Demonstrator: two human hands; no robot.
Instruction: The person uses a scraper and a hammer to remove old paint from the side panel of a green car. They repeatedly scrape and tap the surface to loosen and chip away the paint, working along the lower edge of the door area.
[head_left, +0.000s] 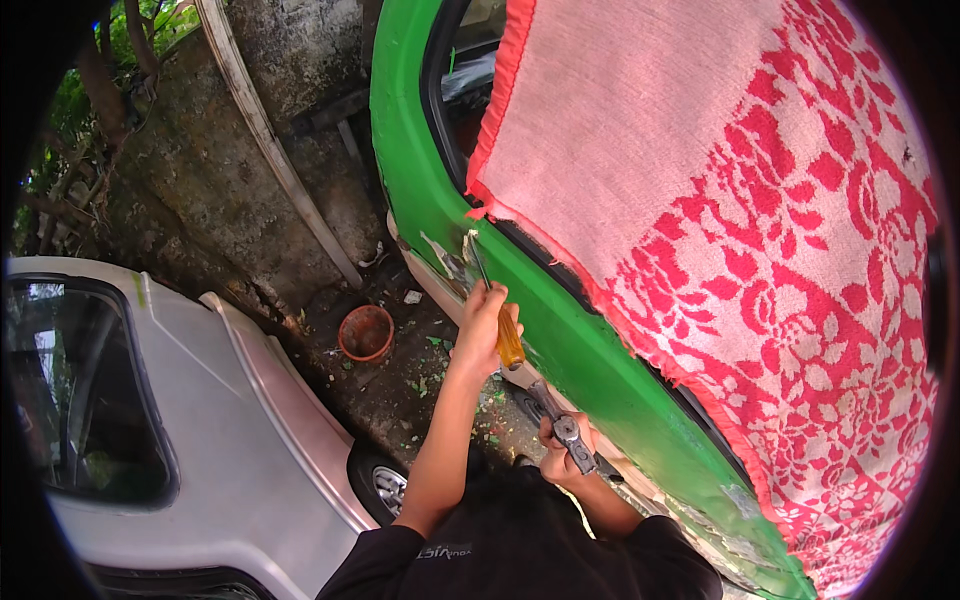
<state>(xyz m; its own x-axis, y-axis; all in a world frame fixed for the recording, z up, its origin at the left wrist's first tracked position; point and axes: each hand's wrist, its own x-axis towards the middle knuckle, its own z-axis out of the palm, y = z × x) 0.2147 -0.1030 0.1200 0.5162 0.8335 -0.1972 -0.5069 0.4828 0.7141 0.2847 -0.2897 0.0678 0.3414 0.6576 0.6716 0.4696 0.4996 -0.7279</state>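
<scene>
My left hand (480, 326) is closed around a screwdriver with an amber handle (511, 342). Its thin metal shaft (480, 261) points away from me, the tip at a patch of chipped paint (470, 244) on the green car body (547, 315). In my right hand (564, 454) is a hammer with a metal head (568, 430), held below and to the right of the screwdriver's butt and apart from it. Most of the hammer's handle is hidden. Bare, flaked metal (446, 259) shows just left of the screwdriver tip.
A red patterned cloth (637, 150) covers the green car's windows. Behind my left arm stands a silver car (217, 442). An orange-brown pot (367, 333) sits on ground strewn with paint flakes (427, 382). A long pale strip (277, 150) leans on the mossy wall (187, 165).
</scene>
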